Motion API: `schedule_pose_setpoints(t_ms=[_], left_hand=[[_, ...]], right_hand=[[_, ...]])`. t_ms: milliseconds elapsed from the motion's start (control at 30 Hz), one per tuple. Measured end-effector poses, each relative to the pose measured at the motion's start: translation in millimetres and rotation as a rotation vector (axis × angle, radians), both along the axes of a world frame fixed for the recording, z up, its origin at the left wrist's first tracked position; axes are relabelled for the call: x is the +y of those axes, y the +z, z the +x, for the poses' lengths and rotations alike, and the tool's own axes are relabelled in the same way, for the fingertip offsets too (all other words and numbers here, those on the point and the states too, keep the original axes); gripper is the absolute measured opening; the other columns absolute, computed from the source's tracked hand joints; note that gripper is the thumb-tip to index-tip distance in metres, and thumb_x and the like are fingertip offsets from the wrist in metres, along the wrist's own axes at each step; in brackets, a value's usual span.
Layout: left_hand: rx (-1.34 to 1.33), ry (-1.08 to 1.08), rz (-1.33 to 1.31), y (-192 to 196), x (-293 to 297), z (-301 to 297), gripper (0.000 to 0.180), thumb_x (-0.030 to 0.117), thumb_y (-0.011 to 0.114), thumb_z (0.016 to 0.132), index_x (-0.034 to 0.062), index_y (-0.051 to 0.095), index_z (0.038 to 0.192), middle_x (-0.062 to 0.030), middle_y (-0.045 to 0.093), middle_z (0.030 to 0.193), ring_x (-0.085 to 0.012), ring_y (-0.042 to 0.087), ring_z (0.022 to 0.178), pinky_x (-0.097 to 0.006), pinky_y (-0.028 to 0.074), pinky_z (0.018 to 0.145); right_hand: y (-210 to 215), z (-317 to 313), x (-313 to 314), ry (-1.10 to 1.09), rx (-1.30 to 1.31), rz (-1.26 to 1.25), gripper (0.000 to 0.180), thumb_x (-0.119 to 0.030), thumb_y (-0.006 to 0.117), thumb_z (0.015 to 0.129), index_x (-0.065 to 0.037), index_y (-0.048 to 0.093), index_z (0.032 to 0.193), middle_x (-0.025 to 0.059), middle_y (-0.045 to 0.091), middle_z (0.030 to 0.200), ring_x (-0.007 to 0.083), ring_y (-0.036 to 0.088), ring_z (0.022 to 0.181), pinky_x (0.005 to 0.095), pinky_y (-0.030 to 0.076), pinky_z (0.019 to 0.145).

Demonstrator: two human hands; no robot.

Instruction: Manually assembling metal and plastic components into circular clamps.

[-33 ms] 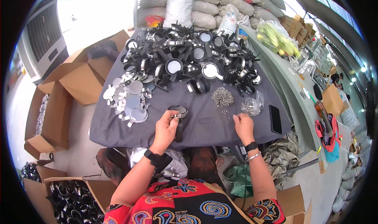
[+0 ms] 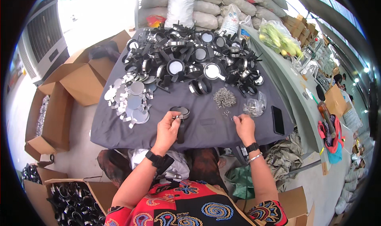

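Note:
My left hand (image 2: 168,130) pinches the rim of a black round part (image 2: 181,111) with a silvery band, resting on the grey cloth; its black handle points toward me. Right of it, my right hand (image 2: 244,128) is closed at the fingertips on a small metal piece (image 2: 232,119), too small to name. Just beyond that hand lie a heap of small metal fasteners (image 2: 224,98) and a clear plastic bag (image 2: 259,104) with more. Thin silvery discs with tabs (image 2: 134,102) are spread at the left. A big pile of similar black round parts (image 2: 175,67) covers the far half.
A black phone (image 2: 278,120) lies near the table's right edge. Cardboard boxes (image 2: 81,82) stand at the left, and a box of black parts (image 2: 75,202) at lower left. Stacked sacks (image 2: 206,9) rise behind the table. A long bench (image 2: 291,95) runs along the right.
My right hand has shifted very slightly to the left. The left hand and the part it holds have not moved.

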State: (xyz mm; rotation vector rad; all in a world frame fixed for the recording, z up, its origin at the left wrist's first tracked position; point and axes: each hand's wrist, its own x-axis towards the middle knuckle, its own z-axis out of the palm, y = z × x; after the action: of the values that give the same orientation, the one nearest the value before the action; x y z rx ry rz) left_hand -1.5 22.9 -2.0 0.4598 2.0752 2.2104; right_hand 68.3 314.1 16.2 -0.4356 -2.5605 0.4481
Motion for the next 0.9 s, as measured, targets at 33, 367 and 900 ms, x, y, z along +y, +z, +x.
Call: schedule_pose_setpoints(t_ms=[33,367,900], left_hand=[[0.0,0.001,-0.002,1,0,1,0.015,0.007,0.049,0.094,0.0037,0.056,0.107,0.0036,0.051,0.063,-0.003,0.043,0.045,-0.021,0.037,0.04],[-0.049,-0.019,0.101,1,-1,2,0.015,0.009,0.051,0.094,0.0041,0.058,0.106,0.0031,0.049,0.058,-0.0032,0.043,0.044,-0.022,0.036,0.04],[-0.03,-0.035,0.044,4,-3,3,0.018,0.007,0.049,0.094,0.002,0.057,0.109,0.0019,0.053,0.064,-0.0029,0.044,0.047,-0.02,0.038,0.04]], right_hand=[[2,-1,-7,-0.056,-0.033,-0.028,0.018,-0.017,0.068,0.079,-0.001,0.062,0.076,0.0174,0.061,0.079,0.0365,0.061,0.077,0.0455,0.047,0.069],[10,-7,-37,0.196,0.196,0.007,0.003,-0.005,0.059,0.082,-0.002,0.057,0.081,0.0142,0.058,0.079,0.0346,0.058,0.075,0.043,0.046,0.066],[46,-37,-154,0.784,0.31,0.56,0.009,-0.006,0.057,0.073,-0.006,0.049,0.074,0.0065,0.046,0.073,0.0226,0.051,0.07,0.034,0.047,0.064]])
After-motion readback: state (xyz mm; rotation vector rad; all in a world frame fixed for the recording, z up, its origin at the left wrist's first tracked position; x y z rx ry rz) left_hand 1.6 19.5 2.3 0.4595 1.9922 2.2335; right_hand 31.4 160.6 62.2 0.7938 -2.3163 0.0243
